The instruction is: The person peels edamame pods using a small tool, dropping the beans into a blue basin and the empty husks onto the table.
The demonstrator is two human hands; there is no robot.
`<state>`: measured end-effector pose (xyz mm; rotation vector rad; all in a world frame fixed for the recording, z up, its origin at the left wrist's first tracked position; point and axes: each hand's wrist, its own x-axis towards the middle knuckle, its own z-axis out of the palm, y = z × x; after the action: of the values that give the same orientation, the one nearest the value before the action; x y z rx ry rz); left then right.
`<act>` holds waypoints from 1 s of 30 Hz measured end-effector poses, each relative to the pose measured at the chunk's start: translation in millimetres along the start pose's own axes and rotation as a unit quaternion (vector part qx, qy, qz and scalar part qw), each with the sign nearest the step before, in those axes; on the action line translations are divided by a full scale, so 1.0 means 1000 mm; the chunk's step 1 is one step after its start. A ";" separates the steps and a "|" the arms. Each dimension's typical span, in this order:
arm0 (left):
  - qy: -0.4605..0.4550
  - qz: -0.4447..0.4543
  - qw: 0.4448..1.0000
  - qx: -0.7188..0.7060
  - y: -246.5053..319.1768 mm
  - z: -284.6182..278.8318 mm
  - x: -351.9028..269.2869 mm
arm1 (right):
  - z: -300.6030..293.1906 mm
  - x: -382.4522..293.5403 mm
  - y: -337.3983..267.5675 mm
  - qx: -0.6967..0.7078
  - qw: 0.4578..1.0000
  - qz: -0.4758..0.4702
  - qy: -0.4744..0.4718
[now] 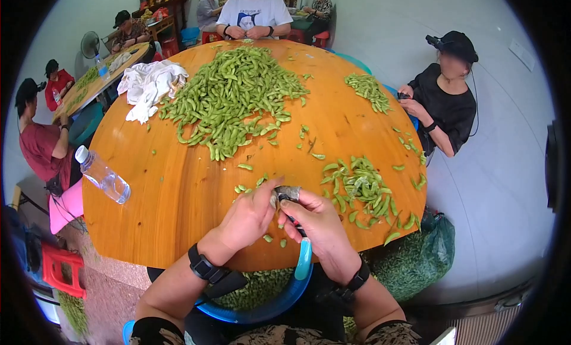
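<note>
My right hand point(322, 224) is closed around a small hand tool with a turquoise handle end point(304, 258); the grip under my fingers looks dark with red. What kind of tool it is, I cannot tell. A grey wrap covers one finger of this hand. My left hand point(250, 213) meets it at the fingertips, and anything pinched between them is hidden. Both hands are over the near edge of the round wooden table point(178, 202). Just beyond my left hand lie a few shelled green beans point(241, 189). Right of my right hand is a loose heap of soybean pods point(363, 184).
A large pile of pods point(236, 86) covers the table's far middle, beside a white cloth point(151, 84). A plastic bottle point(105, 175) stands left. Below the edge sits a blue basin point(250, 316) of beans; a green mesh sack point(415, 260) is right. Several people sit around.
</note>
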<state>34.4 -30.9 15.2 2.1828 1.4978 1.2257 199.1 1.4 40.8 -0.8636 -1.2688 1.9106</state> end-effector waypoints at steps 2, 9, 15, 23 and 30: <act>-0.011 -0.061 0.997 -0.054 0.001 -0.004 0.000 | 0.001 0.002 0.003 0.011 1.000 0.007 -0.005; -0.026 -0.178 0.943 -0.280 0.000 0.001 0.005 | -0.005 0.004 -0.014 -0.010 1.000 0.012 -0.023; -0.061 -0.044 0.996 -0.041 -0.002 0.001 0.001 | -0.006 0.000 -0.017 -0.089 0.996 0.016 -0.018; -0.056 0.019 0.998 -0.007 0.000 -0.002 0.002 | -0.003 -0.001 -0.012 -0.100 0.995 0.004 0.005; -0.057 -0.172 0.933 -0.311 0.001 -0.003 0.005 | -0.003 0.003 -0.003 -0.066 0.998 -0.006 0.008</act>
<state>33.1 -27.9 19.9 1.4801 1.1643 1.2088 200.7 6.0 42.0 -0.9325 -1.3997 1.8237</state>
